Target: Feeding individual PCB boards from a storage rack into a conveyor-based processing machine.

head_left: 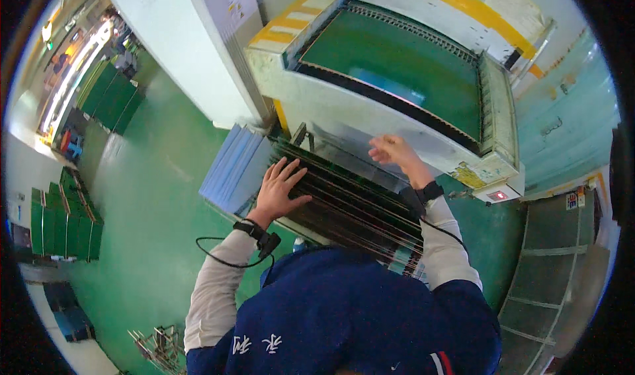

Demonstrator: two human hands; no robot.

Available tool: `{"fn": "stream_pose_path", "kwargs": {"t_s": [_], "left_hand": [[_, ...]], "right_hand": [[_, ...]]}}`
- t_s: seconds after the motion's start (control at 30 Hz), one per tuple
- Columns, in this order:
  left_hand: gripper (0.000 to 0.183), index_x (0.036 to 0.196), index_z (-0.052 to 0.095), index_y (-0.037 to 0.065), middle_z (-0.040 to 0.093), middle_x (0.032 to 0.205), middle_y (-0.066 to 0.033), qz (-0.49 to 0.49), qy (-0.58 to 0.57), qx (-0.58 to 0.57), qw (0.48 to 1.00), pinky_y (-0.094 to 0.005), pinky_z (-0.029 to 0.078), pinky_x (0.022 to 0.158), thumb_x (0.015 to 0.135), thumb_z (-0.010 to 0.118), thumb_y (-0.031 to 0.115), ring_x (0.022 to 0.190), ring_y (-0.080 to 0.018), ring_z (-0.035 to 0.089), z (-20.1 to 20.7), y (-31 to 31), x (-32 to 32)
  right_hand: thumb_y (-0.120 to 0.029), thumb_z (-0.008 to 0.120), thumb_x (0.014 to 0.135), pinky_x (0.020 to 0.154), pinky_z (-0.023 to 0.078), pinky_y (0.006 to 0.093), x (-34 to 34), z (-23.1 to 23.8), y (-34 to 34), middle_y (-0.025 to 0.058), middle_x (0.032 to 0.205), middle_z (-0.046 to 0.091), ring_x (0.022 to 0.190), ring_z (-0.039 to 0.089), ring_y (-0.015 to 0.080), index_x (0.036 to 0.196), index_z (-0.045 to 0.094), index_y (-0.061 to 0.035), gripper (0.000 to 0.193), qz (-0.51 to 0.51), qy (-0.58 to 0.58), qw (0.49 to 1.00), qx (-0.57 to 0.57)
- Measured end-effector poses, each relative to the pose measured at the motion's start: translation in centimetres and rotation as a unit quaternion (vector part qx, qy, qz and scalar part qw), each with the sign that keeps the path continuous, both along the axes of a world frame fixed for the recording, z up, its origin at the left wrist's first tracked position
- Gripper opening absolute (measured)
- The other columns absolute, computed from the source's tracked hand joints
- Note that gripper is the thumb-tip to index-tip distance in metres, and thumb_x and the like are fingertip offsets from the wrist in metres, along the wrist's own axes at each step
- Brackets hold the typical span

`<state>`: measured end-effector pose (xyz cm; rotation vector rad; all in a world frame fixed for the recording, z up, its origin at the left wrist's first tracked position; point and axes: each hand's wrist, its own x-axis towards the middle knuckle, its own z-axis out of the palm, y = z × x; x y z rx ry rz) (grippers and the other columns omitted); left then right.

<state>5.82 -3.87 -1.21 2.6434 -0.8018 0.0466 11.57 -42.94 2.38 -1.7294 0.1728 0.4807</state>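
Observation:
A row of thin dark panels (350, 200) stands on edge, packed close together, in front of my body. My left hand (281, 191) rests with spread fingers on the upper edges at their left end. Light blue sheets (233, 166) stand upright beside that end. Over the far right part of the row, my right hand (395, 151) is raised with its fingers loosely bent, and nothing shows in it. A large green panel (397, 61) lies in the bed of a white and yellow machine (370, 97) ahead of me.
A white column (192, 44) rises left of the machine. Green panels (66, 213) stand in groups on the green floor (152, 196) at left. A grey framed panel (552, 276) leans at the right. A metal frame (162, 348) sits at lower left.

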Motion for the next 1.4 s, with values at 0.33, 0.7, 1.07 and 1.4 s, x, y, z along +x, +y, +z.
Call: {"fn": "stream_pose_path", "kwargs": {"t_s": [0.33, 0.7, 1.07, 1.4], "left_hand": [[0.077, 0.153, 0.055, 0.022, 0.042, 0.165, -0.0067, 0.002, 0.006, 0.003, 1.0, -0.052, 0.021, 0.129, 0.088, 0.073, 0.06, 0.156, -0.036, 0.029, 1.0, 0.1, -0.4], [0.078, 0.151, 0.056, 0.022, 0.042, 0.165, -0.0073, -0.005, 0.001, -0.01, 1.0, -0.053, 0.021, 0.129, 0.086, 0.074, 0.061, 0.156, -0.0366, 0.029, 0.4, 0.1, -0.2], [0.078, 0.151, 0.056, 0.02, 0.046, 0.161, -0.0115, -0.028, -0.045, -0.036, 0.998, -0.0575, 0.028, 0.124, 0.086, 0.075, 0.06, 0.152, -0.0424, 0.035, -1.0, 0.6, 0.0], [0.081, 0.154, 0.053, 0.02, 0.041, 0.164, -0.0108, -0.014, -0.006, -0.049, 0.999, -0.0565, 0.021, 0.128, 0.087, 0.074, 0.06, 0.156, -0.0386, 0.027, -0.5, 0.7, -0.5]], "right_hand": [[-0.056, 0.077, 0.09, 0.088, 0.054, 0.0396, -5.5, -5.7, -0.5, 0.0128, 0.107, 0.078, 0.098, 0.071, 0.0266, 0.117, 0.076, -0.0018, 0.061, 0.118, -0.061, 0.955, -0.263], [-0.056, 0.066, 0.096, 0.087, 0.055, 0.0492, -7.8, -5.1, 1.3, 0.0252, 0.101, 0.075, 0.097, 0.071, 0.0442, 0.107, 0.079, -0.0053, 0.054, 0.057, -0.11, 0.939, -0.32], [-0.051, 0.069, 0.093, 0.082, 0.053, 0.0495, -7.1, -5.5, 1.5, 0.0262, 0.097, 0.073, 0.096, 0.071, 0.0446, 0.102, 0.076, -0.0015, 0.051, 0.085, -0.083, 0.913, -0.39], [-0.05, 0.079, 0.085, 0.091, 0.054, 0.0488, -5.5, -7.7, 0.8, 0.0252, 0.114, 0.074, 0.109, 0.071, 0.0416, 0.119, 0.076, -0.0018, 0.059, 0.07, -0.061, 0.88, -0.466]]}}
